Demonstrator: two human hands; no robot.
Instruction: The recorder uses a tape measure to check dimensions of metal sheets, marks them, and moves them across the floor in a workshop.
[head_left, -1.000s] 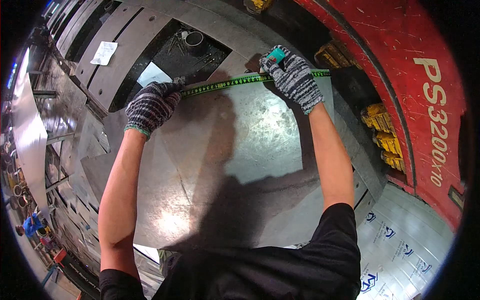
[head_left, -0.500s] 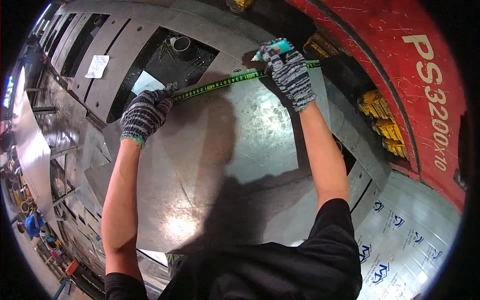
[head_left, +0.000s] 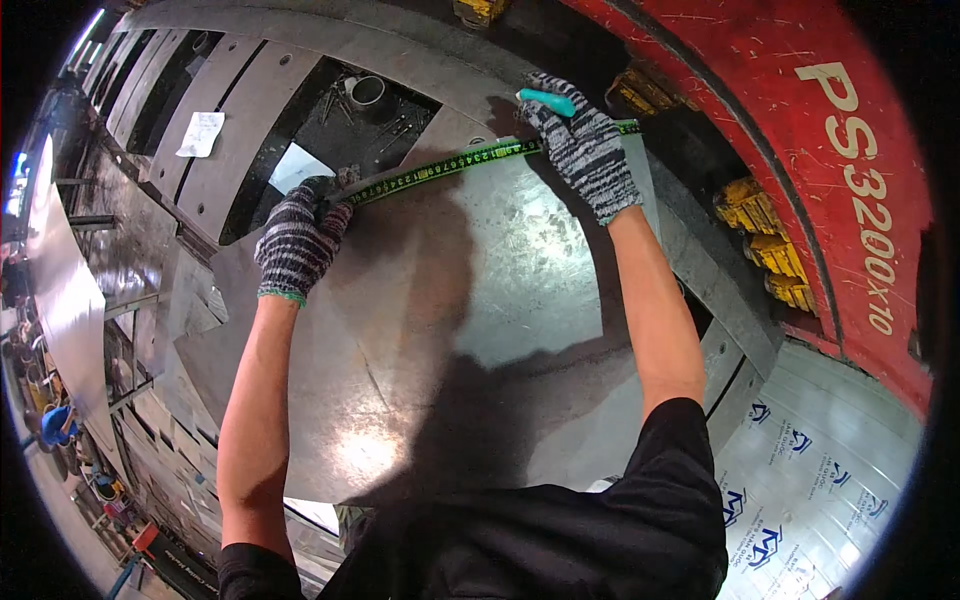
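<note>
A large grey sheet of metal (head_left: 500,300) lies flat in front of me. Along its far edge runs a green measuring tape (head_left: 450,165). My left hand (head_left: 298,243), in a grey knit glove, pins the tape's near end at the sheet's left corner. My right hand (head_left: 580,145), gloved the same, presses on the tape near the sheet's far right corner and grips a teal marker (head_left: 547,100) that points toward the tape.
A big red machine body (head_left: 800,150) curves along the right, with yellow blocks (head_left: 760,235) under it. Grey steel table plates (head_left: 215,110) and a dark slot with a metal cup (head_left: 366,90) lie beyond the sheet. White printed film (head_left: 830,480) is at lower right.
The view has shifted a little, so hands and tape sit slightly higher and farther right. Both hands still hold the tape on the far edge; the right hand has crept a little along it.
</note>
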